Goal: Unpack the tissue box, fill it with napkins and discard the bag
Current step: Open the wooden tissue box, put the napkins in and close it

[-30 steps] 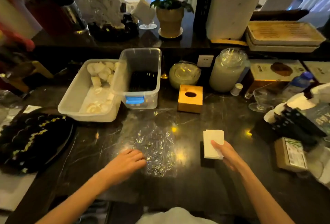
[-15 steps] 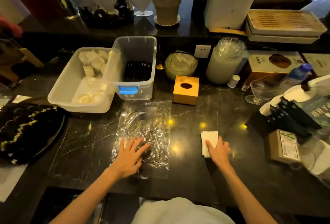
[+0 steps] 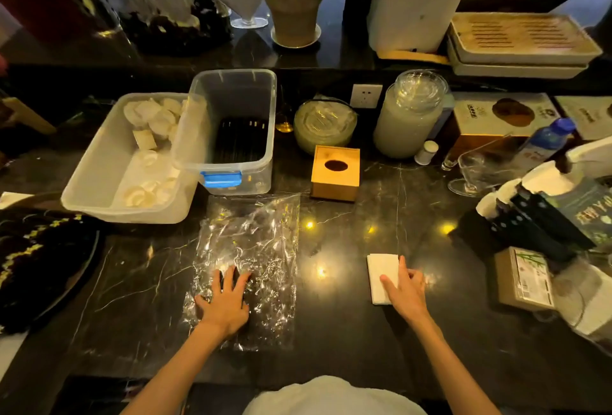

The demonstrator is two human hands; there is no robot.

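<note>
A crinkled clear plastic bag lies flat on the dark marble counter. My left hand rests palm down on its near part, fingers spread. A small stack of white napkins lies to the right, and my right hand presses on its near right corner with the fingers apart. The wooden tissue box, with an oval hole in its top, stands unwrapped behind, between the bag and the napkins.
Two translucent bins stand at the back left, right behind the bag. Glass jars, a cardboard box and cluttered items crowd the right side. A dark patterned plate sits at the far left.
My left hand moved onto the bag and flattened on it. My right hand set the napkins down on the counter and now rests on them. The camera tilted down.
</note>
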